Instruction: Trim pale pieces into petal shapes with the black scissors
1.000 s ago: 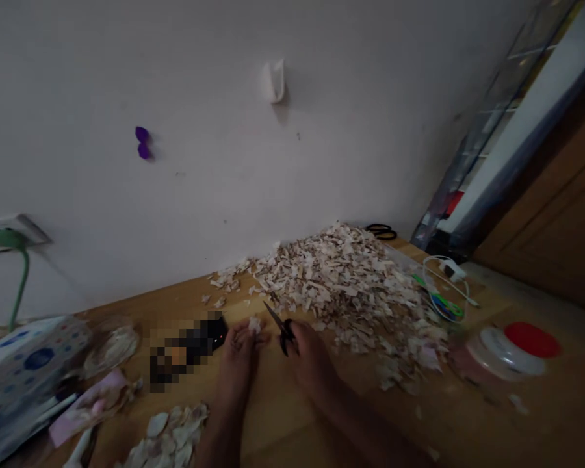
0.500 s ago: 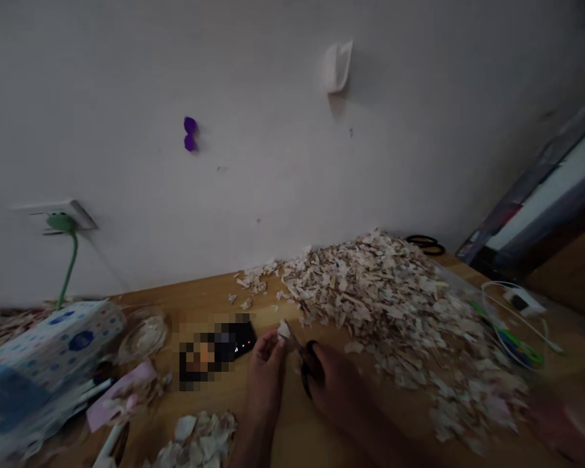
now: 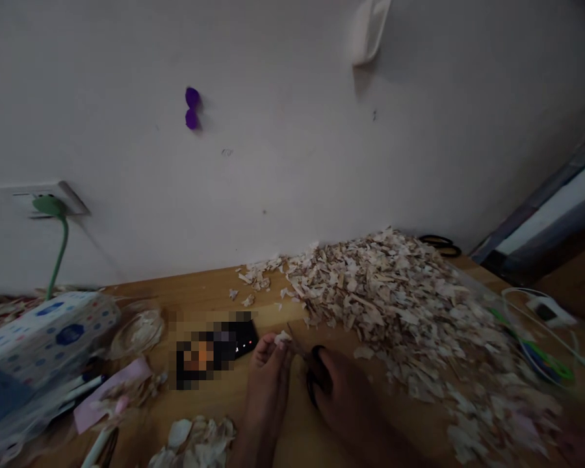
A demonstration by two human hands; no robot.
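Between the fingertips of my left hand (image 3: 269, 367) is a small pale flake (image 3: 283, 337), thin and dry-looking; I cannot make out its exact kind. My right hand (image 3: 344, 390) grips black-handled scissors (image 3: 316, 374), whose blades point up and left, close beside the flake. To the right and behind my hands spreads a big heap of pale, brownish-edged scraps (image 3: 361, 286). A smaller pile of larger pale pieces (image 3: 202, 442) lies at the near left of my left hand.
A phone (image 3: 244, 338) with a partly blurred screen lies left of my hands. A tissue box (image 3: 43, 344), pink paper (image 3: 112, 393) and a coiled clear bundle (image 3: 139, 330) are further left. Second scissors (image 3: 440, 245) rest by the wall; a white cabled device (image 3: 550, 312) sits right.
The view has shifted slightly, moving the wall things. The flake in my left fingertips now shows smaller and lower, and the scissor blades stand a little apart from it.
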